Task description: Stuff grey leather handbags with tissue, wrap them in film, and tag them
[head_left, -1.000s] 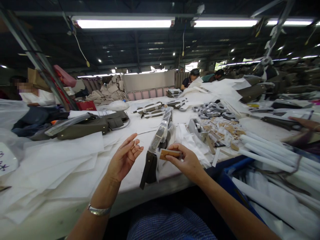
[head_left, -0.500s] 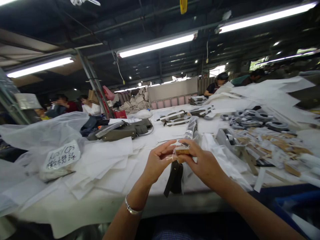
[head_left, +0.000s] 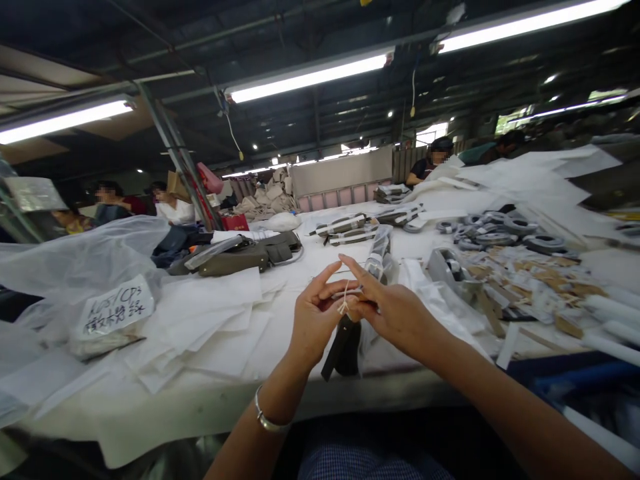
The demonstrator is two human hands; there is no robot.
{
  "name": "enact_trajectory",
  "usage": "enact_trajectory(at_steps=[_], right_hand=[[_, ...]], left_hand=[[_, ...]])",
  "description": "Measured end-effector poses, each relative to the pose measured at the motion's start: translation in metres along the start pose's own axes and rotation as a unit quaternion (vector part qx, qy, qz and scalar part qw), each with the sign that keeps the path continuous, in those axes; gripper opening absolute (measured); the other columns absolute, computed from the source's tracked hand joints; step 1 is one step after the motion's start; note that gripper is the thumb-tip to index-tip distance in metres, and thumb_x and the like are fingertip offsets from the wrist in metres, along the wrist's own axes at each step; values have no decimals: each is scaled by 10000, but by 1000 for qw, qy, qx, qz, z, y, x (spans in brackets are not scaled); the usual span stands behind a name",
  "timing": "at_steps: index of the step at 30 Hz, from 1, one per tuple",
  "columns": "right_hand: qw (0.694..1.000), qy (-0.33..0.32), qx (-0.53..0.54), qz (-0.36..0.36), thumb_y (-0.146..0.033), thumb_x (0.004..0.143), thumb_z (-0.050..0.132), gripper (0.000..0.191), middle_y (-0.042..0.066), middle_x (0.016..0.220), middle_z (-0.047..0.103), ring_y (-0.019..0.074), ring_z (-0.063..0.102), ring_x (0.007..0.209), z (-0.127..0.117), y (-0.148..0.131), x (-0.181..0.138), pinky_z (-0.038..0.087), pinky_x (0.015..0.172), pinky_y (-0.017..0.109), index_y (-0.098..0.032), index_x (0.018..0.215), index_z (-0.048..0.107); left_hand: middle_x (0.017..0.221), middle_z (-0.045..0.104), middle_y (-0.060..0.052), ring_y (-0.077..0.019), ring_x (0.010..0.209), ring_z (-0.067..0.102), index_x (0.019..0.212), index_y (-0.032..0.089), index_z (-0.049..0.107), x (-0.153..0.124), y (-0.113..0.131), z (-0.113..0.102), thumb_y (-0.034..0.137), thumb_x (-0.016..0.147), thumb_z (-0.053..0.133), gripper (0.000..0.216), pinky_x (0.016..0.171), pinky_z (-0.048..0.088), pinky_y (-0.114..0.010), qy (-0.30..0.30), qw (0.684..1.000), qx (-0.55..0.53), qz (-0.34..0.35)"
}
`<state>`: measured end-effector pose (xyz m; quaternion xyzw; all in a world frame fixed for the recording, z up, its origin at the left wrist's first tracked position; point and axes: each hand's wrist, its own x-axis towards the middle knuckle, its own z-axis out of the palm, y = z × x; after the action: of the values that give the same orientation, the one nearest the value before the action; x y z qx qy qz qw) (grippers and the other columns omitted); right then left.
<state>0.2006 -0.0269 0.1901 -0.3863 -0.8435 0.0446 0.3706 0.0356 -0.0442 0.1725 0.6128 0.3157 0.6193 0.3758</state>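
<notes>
My left hand (head_left: 311, 323) and my right hand (head_left: 400, 315) meet above the table's near edge, fingertips pinched together. Between them runs a thin white string (head_left: 345, 301), looped upward with a small knotted end. A tag on the string is mostly hidden by my fingers. My left hand is closed on the string, and my right is closed on the tag. Directly beneath lies a dark olive strap-like piece (head_left: 346, 350), its end pointing towards me. Beyond my fingers a clear plastic-wrapped part with a metal buckle (head_left: 374, 265) continues from it.
White sheets (head_left: 200, 327) and a plastic bag with a handwritten label (head_left: 113, 310) lie at left. An olive bag (head_left: 235, 259) rests behind them. At right are coiled straps (head_left: 500, 230) and a heap of tags (head_left: 540, 280). Other people sit across the table.
My fingertips have drawn closer together, and the brown tag seen between them earlier is now mostly covered. The string now stands up in a loop. The view has shifted slightly.
</notes>
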Motion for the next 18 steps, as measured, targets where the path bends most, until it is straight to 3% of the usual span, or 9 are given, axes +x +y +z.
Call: enact_trajectory(at_steps=[3,6,9,11,12,13,15,18], right_hand=[[997,-13,67,20,-115,818,538,822,-24,695,669,174,608,603,-5,-1,-1,446,638,265,-289,1555,218],[961,-32,272,38,-136,829,574,845,-15,854,716,178,664,779,-9,-3,-4,502,773,301,-300,1559,180],[849,21,518,107,-249,848,644,761,24,1061,725,189,670,1003,-5,-3,-10,507,909,331,-299,1521,290],[774,86,606,163,-305,852,664,631,34,1038,736,182,679,994,2,0,-14,508,930,330,-274,1439,434],[756,110,619,182,-321,850,674,566,37,995,744,178,686,966,6,3,-16,509,932,328,-254,1384,501],[753,127,616,193,-332,846,687,514,39,947,750,175,691,937,11,5,-19,510,931,327,-235,1332,551],[779,141,578,198,-348,847,698,445,46,902,755,179,695,918,21,11,-26,513,936,337,-214,1261,603],[837,136,498,183,-365,872,676,395,68,1014,745,201,686,1000,37,18,-41,515,964,364,-214,1233,616]], left_hand=[[1059,733,-18,-187,971,683,1343,287,552,-3,6,2,193,825,714,551,938,517,-323,-27,981,170,91],[1068,720,0,-163,981,665,1312,316,582,-7,11,-1,164,858,666,487,942,502,-296,-12,934,318,166],[1023,710,-6,-143,894,669,1340,301,559,-11,6,-8,211,862,674,500,873,530,-270,42,934,324,142],[944,695,-2,-122,791,660,1348,273,551,-13,0,-11,256,847,699,522,775,551,-238,80,957,265,88],[906,683,3,-115,763,654,1339,257,559,-15,-3,-13,273,837,711,525,737,553,-223,97,967,228,63],[879,672,8,-112,756,651,1323,243,572,-18,-5,-14,284,828,720,518,713,553,-212,113,973,196,45],[842,664,14,-110,761,654,1270,229,609,-25,-5,-14,283,821,729,468,706,555,-203,154,973,169,38],[864,686,8,-115,776,666,1194,232,649,-45,7,-13,215,816,730,387,748,570,-228,215,943,227,116]])
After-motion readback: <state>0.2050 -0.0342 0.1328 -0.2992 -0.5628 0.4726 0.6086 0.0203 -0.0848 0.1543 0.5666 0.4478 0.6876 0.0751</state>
